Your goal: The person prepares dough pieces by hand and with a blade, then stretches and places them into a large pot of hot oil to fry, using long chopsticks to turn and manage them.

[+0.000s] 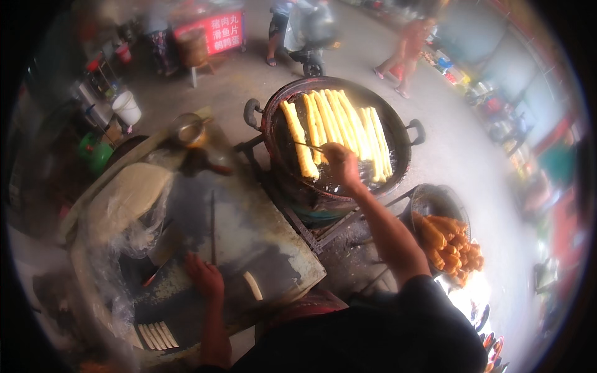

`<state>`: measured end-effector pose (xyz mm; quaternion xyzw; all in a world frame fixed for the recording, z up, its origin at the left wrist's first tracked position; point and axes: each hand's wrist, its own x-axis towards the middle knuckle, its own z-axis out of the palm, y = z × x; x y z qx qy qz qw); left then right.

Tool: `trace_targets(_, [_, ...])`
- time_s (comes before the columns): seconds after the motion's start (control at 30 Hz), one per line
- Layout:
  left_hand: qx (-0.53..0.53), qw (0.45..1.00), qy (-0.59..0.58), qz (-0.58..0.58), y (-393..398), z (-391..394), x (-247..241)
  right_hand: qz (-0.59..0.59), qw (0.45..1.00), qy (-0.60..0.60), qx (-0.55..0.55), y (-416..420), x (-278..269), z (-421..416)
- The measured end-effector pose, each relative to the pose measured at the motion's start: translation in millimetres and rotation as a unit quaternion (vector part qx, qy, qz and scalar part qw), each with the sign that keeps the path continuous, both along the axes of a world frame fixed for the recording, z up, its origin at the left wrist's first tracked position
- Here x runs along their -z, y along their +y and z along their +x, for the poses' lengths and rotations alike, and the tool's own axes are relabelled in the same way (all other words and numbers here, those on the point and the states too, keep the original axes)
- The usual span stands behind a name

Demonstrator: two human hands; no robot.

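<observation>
My right hand (343, 161) is over the near side of a large wok of oil (280, 172), shut on a pair of long cooking chopsticks (308, 146). Several pale yellow fried dough sticks (338, 121) float side by side in the wok; the chopstick tips lie across the leftmost one. My left hand (205, 277) rests low over the floured metal worktop (242, 214), beside a thin dark rod (213, 228); whether its fingers hold anything is unclear. One raw dough piece (253, 285) lies to its right. Several raw dough strips (157, 335) lie near the worktop's front edge.
A large dough slab (140, 186) sits under plastic film at left, near a scraper (161, 247). A strainer (189, 133) lies at the back corner. Browned dough sticks (450, 242) fill a wire basket at right. A scooter (310, 37) and a walking person (406, 51) are beyond the wok.
</observation>
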<state>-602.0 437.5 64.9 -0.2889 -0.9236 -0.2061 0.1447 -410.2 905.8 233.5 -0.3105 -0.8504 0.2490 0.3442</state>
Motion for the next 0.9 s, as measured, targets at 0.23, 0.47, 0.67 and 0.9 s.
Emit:
trace_targets(0.23, [0.005,1.000,-0.027,0.009,1.8,-1.3,1.4,-0.173,0.957,0.212,0.095,4.4,-5.6,27.0])
trace_targets(0.47, [0.028,0.999,-0.025,0.037,-4.5,-5.5,20.7,-0.179,0.959,0.198,0.098,5.8,17.8,38.0])
trace_targets(0.67, [0.019,0.999,-0.013,0.029,-7.6,-1.9,24.7,-0.034,0.956,0.179,0.228,2.0,-39.7,88.6])
trace_targets(0.9, [0.026,0.999,0.015,0.019,-5.2,-7.7,38.6,0.020,0.950,0.159,0.267,71.1,2.9,149.2])
